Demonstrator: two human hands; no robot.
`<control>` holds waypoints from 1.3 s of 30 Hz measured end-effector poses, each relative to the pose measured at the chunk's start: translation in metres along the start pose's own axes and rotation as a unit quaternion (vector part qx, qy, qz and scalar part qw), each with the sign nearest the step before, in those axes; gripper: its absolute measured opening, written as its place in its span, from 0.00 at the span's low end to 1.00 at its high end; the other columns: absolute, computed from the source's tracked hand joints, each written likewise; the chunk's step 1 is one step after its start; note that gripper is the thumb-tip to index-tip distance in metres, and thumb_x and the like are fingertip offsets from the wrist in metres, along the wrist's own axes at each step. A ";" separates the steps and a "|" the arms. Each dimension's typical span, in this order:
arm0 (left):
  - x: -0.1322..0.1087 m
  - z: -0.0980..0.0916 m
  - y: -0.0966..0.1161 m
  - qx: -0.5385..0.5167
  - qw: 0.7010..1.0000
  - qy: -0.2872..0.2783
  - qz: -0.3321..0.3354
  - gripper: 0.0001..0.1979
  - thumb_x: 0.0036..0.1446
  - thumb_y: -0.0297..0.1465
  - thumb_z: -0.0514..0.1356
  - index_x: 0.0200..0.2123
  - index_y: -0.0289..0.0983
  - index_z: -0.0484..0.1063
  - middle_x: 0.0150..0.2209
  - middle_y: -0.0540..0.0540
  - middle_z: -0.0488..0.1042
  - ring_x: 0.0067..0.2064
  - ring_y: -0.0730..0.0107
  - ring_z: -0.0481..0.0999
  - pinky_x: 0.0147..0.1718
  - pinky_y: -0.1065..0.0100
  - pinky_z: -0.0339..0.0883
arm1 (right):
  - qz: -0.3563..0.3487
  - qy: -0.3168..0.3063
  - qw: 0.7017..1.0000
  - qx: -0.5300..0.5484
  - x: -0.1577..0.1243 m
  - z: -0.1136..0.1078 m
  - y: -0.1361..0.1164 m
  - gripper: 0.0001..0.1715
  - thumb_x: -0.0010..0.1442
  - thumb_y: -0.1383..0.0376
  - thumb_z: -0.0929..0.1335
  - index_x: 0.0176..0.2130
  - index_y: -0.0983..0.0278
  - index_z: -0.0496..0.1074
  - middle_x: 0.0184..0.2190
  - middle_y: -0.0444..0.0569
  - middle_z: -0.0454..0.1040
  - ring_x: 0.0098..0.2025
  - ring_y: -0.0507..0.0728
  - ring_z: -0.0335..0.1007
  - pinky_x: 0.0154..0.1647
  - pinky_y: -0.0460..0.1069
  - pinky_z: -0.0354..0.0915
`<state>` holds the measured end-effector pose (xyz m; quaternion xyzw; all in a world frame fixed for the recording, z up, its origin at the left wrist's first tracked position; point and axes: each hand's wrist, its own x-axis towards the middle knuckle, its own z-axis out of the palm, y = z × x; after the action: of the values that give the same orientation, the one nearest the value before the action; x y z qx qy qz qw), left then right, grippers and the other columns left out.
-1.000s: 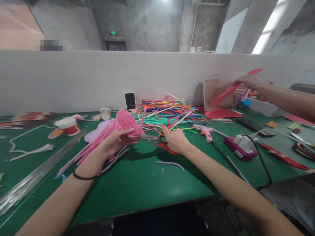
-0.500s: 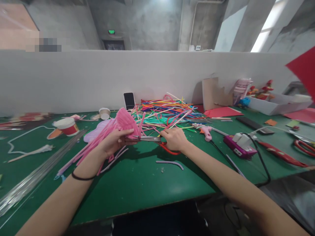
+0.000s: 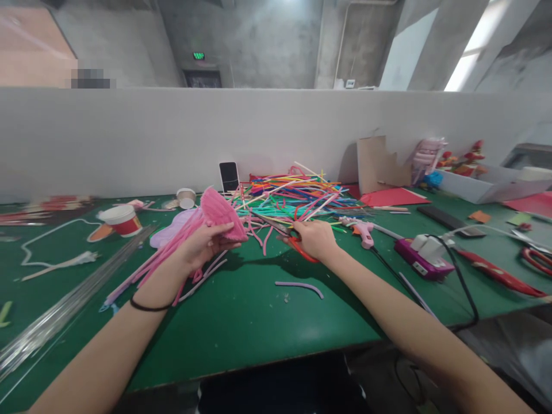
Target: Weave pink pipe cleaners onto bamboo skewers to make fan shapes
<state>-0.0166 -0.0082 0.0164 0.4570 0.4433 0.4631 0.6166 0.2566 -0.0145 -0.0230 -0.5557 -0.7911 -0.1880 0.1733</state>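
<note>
My left hand (image 3: 210, 244) grips a fan-shaped piece of pink pipe cleaners (image 3: 219, 213), thumb on top. Long pink stems (image 3: 166, 253) trail from it down to the left, partly behind my wrist. In my right hand (image 3: 315, 238) is a pair of red-handled scissors (image 3: 304, 251), its blades pointing left and a little up, apart from the pink piece. Short pink pipe cleaner pieces (image 3: 265, 241) lie between the hands, near the blades. A lilac pipe cleaner (image 3: 299, 285) lies curved on the green table (image 3: 259, 339) nearer to me.
Behind the hands spreads a pile of coloured pipe cleaners (image 3: 297, 192), with a phone (image 3: 229, 176) leaning at its left. Rightward are a pink glue gun (image 3: 365, 233) and a purple power strip (image 3: 425, 261) with cables. A paper cup (image 3: 121, 220) and clear sticks (image 3: 73, 293) are leftward.
The scissors have come away from the pink piece's edge and tilted upward. Pink pieces formerly at that edge now lie lower, between the hands. The view has shifted slightly.
</note>
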 end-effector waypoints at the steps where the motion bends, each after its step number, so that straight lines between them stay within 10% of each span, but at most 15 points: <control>1: 0.002 -0.001 -0.001 -0.011 1.000 0.016 0.014 0.03 0.53 0.24 0.66 0.34 0.31 0.79 0.33 0.39 0.83 0.34 0.59 0.84 0.36 0.66 0.80 | 0.016 -0.002 1.000 0.003 0.000 -0.001 0.001 0.31 0.64 0.43 0.61 0.40 0.65 0.76 0.34 0.57 0.81 0.36 0.63 0.78 0.32 0.49 0.57; 9: 0.012 -0.004 -0.002 -0.083 0.986 0.086 0.112 0.05 0.50 0.25 0.68 0.31 0.34 0.76 0.29 0.49 0.81 0.29 0.69 0.81 0.31 0.70 0.78 | 0.072 -0.099 0.992 0.037 0.003 0.000 -0.005 0.34 0.61 0.38 0.62 0.39 0.65 0.75 0.32 0.58 0.80 0.38 0.65 0.78 0.33 0.50 0.64; 16: 0.006 0.003 -0.009 -0.087 0.987 0.043 0.132 0.07 0.49 0.26 0.70 0.33 0.35 0.77 0.32 0.49 0.81 0.33 0.68 0.81 0.34 0.69 0.78 | 0.033 -0.078 0.974 0.212 0.011 -0.003 -0.016 0.13 0.60 0.61 0.71 0.44 0.66 0.75 0.42 0.56 0.80 0.44 0.60 0.77 0.42 0.50 0.68; 18: 0.003 0.008 -0.012 -0.084 0.987 0.023 0.131 0.08 0.48 0.27 0.71 0.33 0.35 0.78 0.33 0.48 0.82 0.34 0.67 0.81 0.33 0.69 0.78 | 0.029 -0.058 0.929 0.364 0.016 -0.008 -0.026 0.12 0.62 0.61 0.69 0.44 0.65 0.75 0.41 0.52 0.81 0.42 0.57 0.77 0.43 0.50 0.68; 22: -0.002 0.019 -0.020 -0.067 0.991 0.013 0.114 0.11 0.47 0.29 0.72 0.35 0.36 0.78 0.35 0.48 0.82 0.35 0.67 0.81 0.32 0.70 0.78 | 0.103 -0.119 0.731 0.664 0.022 -0.007 -0.048 0.15 0.63 0.58 0.68 0.42 0.67 0.77 0.40 0.53 0.81 0.38 0.55 0.77 0.36 0.48 0.69; 25: -0.004 0.025 -0.027 -0.056 0.993 0.000 0.105 0.12 0.46 0.32 0.73 0.35 0.36 0.79 0.36 0.48 0.82 0.37 0.65 0.81 0.33 0.69 0.78 | 0.152 -0.128 0.637 0.744 0.019 -0.001 -0.054 0.18 0.57 0.55 0.72 0.38 0.67 0.77 0.37 0.52 0.80 0.36 0.53 0.76 0.33 0.45 0.67; 39: -0.006 0.025 -0.040 -0.030 0.996 -0.013 0.082 0.13 0.46 0.35 0.73 0.35 0.36 0.79 0.36 0.45 0.82 0.38 0.63 0.81 0.31 0.68 0.76 | 0.214 -0.121 0.540 0.805 0.003 0.018 -0.063 0.23 0.44 0.51 0.79 0.34 0.64 0.75 0.31 0.45 0.78 0.30 0.49 0.74 0.30 0.44 0.63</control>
<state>0.0130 -0.0238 -0.0171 0.4795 0.3820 0.5190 0.5957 0.1949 -0.0227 -0.0435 -0.3522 -0.4805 0.6398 0.4856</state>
